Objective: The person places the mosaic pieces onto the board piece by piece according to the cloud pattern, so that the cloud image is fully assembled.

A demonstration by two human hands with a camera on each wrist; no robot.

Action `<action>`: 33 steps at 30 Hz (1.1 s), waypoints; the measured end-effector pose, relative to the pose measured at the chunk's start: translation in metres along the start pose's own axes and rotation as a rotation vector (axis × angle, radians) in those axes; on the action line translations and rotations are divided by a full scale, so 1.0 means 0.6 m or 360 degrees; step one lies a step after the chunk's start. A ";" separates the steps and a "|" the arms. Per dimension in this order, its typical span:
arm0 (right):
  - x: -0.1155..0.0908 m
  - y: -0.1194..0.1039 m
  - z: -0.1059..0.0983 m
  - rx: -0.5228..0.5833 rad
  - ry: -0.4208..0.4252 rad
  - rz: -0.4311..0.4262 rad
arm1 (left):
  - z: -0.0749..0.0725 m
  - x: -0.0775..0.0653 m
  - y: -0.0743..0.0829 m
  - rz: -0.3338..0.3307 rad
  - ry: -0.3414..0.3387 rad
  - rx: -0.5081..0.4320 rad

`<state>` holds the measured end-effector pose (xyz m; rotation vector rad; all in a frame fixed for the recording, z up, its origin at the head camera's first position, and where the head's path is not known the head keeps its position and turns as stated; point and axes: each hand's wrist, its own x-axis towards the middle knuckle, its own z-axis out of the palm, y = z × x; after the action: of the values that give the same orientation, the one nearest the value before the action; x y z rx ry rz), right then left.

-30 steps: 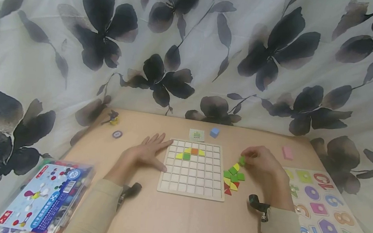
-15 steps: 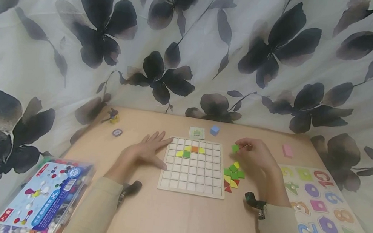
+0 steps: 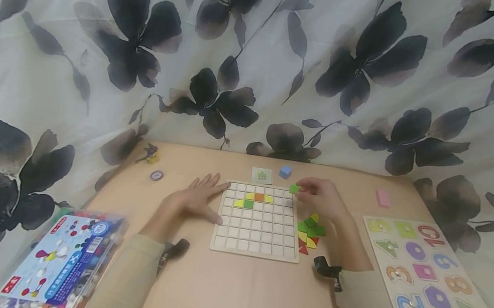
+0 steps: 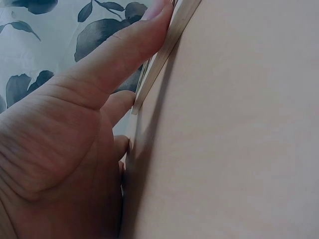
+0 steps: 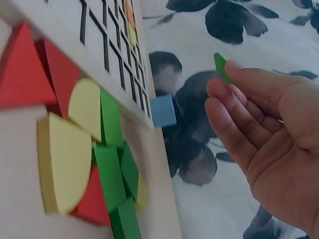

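Note:
My right hand [image 3: 322,198] pinches a green square tile [image 3: 294,189] between thumb and fingertips, over the top right corner of a pale wooden grid board [image 3: 255,250]. In the right wrist view the green tile [image 5: 220,67] shows edge-on at the fingertips. My left hand [image 3: 192,199] lies spread along the board's left edge, its thumb and index fingertip at the rim. Near the board's top, an orange tile [image 3: 259,197], a green tile [image 3: 248,204] and several yellow tiles [image 3: 239,203] sit in cells. Beside the board's right edge lies a pile of green, yellow and red tiles [image 3: 311,229].
Behind the board are a small pattern card [image 3: 262,175] and a blue cube [image 3: 285,172]. A pink block [image 3: 383,199] and a number puzzle board [image 3: 436,289] are at right. At left stand a boxed molecule set [image 3: 59,260], a round disc [image 3: 156,175] and a small figure [image 3: 150,153].
My right hand has carried the green tile leftward and up from beside the pile to over the board's top right corner. The left hand stays at the board's edge.

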<state>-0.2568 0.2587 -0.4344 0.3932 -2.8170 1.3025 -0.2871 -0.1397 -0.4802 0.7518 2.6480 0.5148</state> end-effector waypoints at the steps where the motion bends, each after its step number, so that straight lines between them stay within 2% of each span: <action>1: 0.000 -0.005 0.003 0.0016 0.0004 -0.0014 | 0.000 -0.001 0.000 -0.0002 0.0000 -0.0002; 5: 0.001 -0.024 0.020 0.0093 0.0037 -0.0004 | 0.000 -0.001 -0.002 0.0000 0.0002 0.0005; 12: 0.005 -0.046 0.058 0.0165 0.0008 0.0031 | 0.000 -0.001 -0.003 -0.0010 -0.0014 -0.0002; 25: 0.012 -0.043 0.104 0.0166 -0.0021 -0.0063 | 0.001 0.000 -0.006 -0.0003 -0.0011 -0.0005; 33: 0.016 -0.032 0.123 0.0171 -0.0065 0.0014 | 0.000 -0.002 -0.004 0.0006 -0.0004 -0.0002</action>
<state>-0.2546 0.1891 -0.4669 0.4151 -2.7919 1.4690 -0.2874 -0.1424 -0.4810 0.7568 2.6443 0.5162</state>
